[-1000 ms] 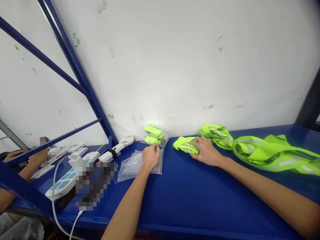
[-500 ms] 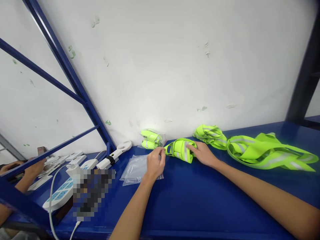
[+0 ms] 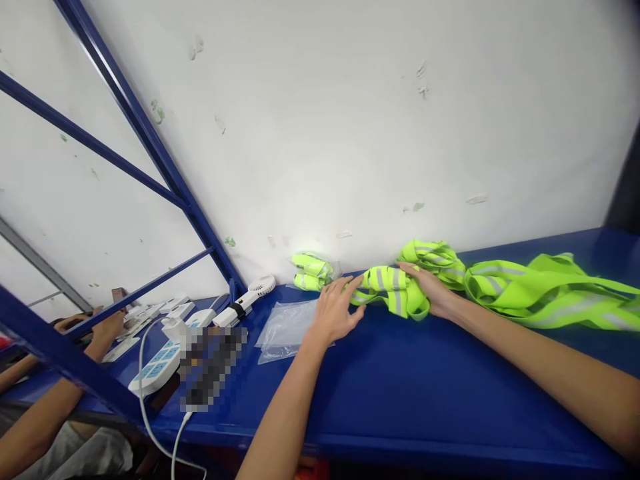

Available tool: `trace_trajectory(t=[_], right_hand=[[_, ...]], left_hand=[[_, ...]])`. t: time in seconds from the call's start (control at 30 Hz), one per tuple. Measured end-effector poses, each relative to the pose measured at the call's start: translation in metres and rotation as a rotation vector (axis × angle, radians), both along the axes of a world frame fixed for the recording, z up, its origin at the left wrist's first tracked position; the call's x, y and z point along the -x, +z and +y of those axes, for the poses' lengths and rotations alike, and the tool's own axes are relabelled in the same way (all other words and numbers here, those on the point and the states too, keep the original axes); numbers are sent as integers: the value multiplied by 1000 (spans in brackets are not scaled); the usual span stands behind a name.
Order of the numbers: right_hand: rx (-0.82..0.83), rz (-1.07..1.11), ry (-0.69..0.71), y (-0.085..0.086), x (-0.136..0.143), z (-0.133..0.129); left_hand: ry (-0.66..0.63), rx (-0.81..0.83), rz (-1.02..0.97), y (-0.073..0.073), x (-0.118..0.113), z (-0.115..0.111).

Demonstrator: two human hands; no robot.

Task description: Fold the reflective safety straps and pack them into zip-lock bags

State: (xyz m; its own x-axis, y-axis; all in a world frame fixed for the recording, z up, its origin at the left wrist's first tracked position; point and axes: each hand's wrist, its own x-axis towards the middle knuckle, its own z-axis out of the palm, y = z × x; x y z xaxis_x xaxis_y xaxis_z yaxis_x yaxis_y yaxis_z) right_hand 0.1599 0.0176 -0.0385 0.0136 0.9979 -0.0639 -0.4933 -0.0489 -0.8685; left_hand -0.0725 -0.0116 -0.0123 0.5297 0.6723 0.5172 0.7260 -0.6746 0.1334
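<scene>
A neon yellow reflective strap bundle [image 3: 393, 283], banded with silver strips, lies folded on the blue table between both hands. My left hand [image 3: 337, 310] is open at its left end, fingers spread and fingertips by the loose loop. From the right, my right hand [image 3: 433, 290] rests against the bundle with a finger stretched along its back top edge; its thumb is hidden. Behind my left hand, a bagged yellow strap bundle [image 3: 311, 272] sits against the wall. Flat clear plastic bags [image 3: 285, 327] lie left of my left wrist.
More loose reflective straps [image 3: 545, 293] and a crumpled strap pile [image 3: 435, 259] lie to the right. On the left are a white handheld fan [image 3: 245, 300], a power strip [image 3: 160, 367] with cables, and a blue metal frame [image 3: 170, 173]. Another person's hands [image 3: 107, 327] are beyond it.
My left hand has gone from pinching the bundle's end to spread fingers. My right hand has shifted to the bundle's far right side, and the folds look looser. The camera view has shifted slightly.
</scene>
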Motion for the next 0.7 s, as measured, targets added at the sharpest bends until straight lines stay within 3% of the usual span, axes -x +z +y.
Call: trace_trajectory(t=[0.13, 0.2, 0.27, 0.37, 0.47, 0.6, 0.7], right_hand=[[72, -45, 293, 12, 5, -17], [53, -153, 350, 15, 6, -22], [-98, -347, 267, 15, 3, -23], [-444, -783, -49, 14, -5, -19], [-760, -1113, -253, 18, -11, -22], [-1002, -1283, -114, 29, -9, -33], [-943, -1169, 20, 30, -3, -38]], left_hand=[[-130, 82, -261, 1, -24, -3], [-174, 174, -493, -1, -30, -4], [-199, 363, -752, -2, -31, -3], [-229, 737, -1100, -2, -27, -1], [-246, 942, -1334, -3, -21, 4], [-217, 997, -1399, -6, -20, 5], [-300, 1080, -1312, -3, -16, -2]])
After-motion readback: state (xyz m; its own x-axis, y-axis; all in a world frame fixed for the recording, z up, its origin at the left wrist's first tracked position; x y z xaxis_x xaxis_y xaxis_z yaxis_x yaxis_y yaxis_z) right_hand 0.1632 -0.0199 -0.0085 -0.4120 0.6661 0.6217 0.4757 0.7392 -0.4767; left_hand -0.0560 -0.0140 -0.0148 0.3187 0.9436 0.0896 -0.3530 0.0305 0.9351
